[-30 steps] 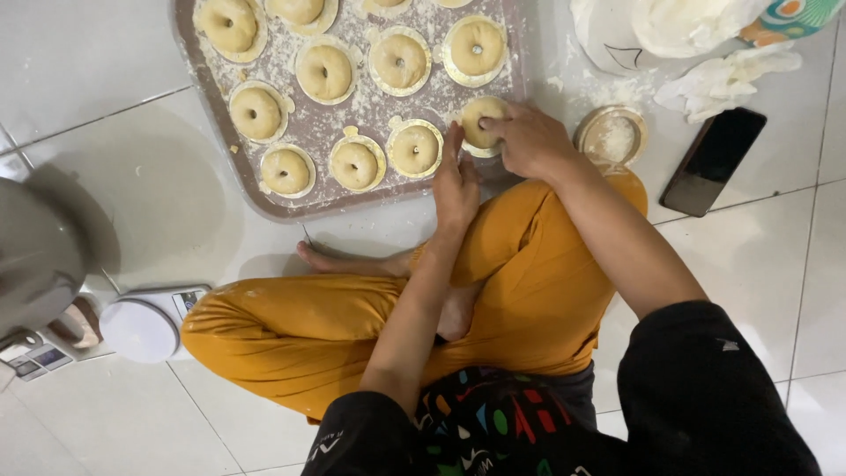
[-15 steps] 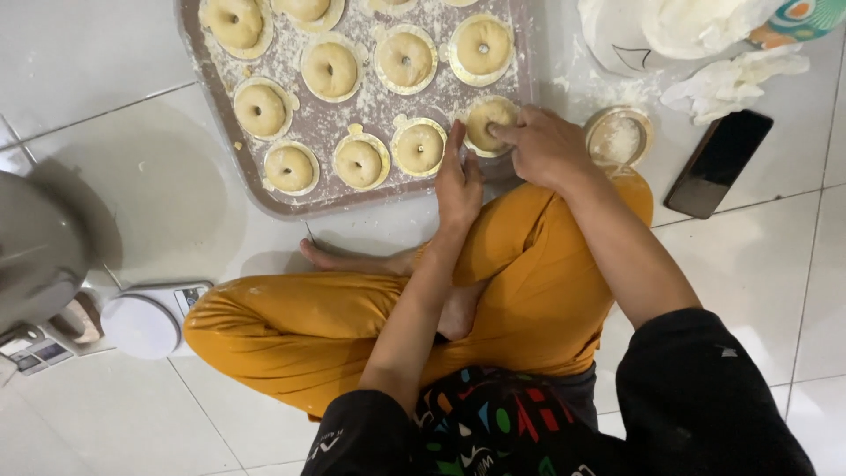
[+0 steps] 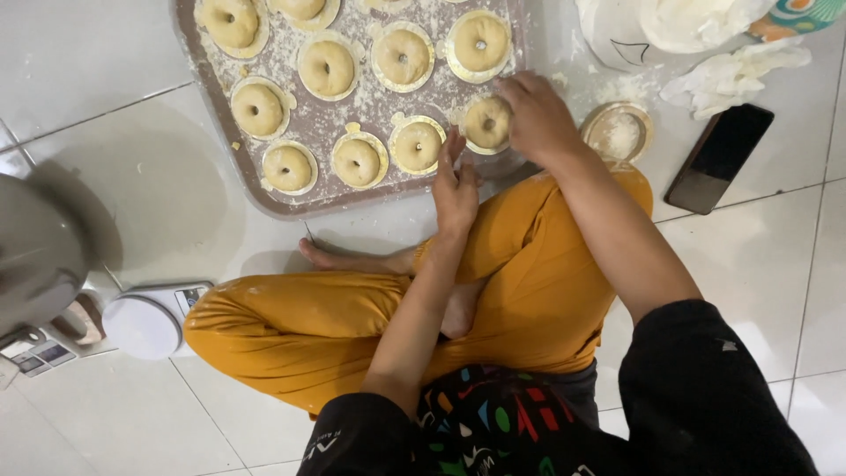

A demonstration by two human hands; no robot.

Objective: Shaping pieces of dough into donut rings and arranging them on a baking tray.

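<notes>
Two hands at floured tray (image 3: 291,198): right hand (image 3: 539,119) pinching dough ring (image 3: 486,122); left hand (image 3: 455,183) open, empty, beside.

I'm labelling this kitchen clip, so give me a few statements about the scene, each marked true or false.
1. The right hand rests on a ring-shaped dough piece at the near right corner of the floured brown tray. True.
2. The left hand holds the black phone. False: the phone lies on the white tiles, untouched.
3. A white kitchen scale stands by the orange-trousered knee. True.
4. The tray is bare. False: it holds many dough rings.
</notes>
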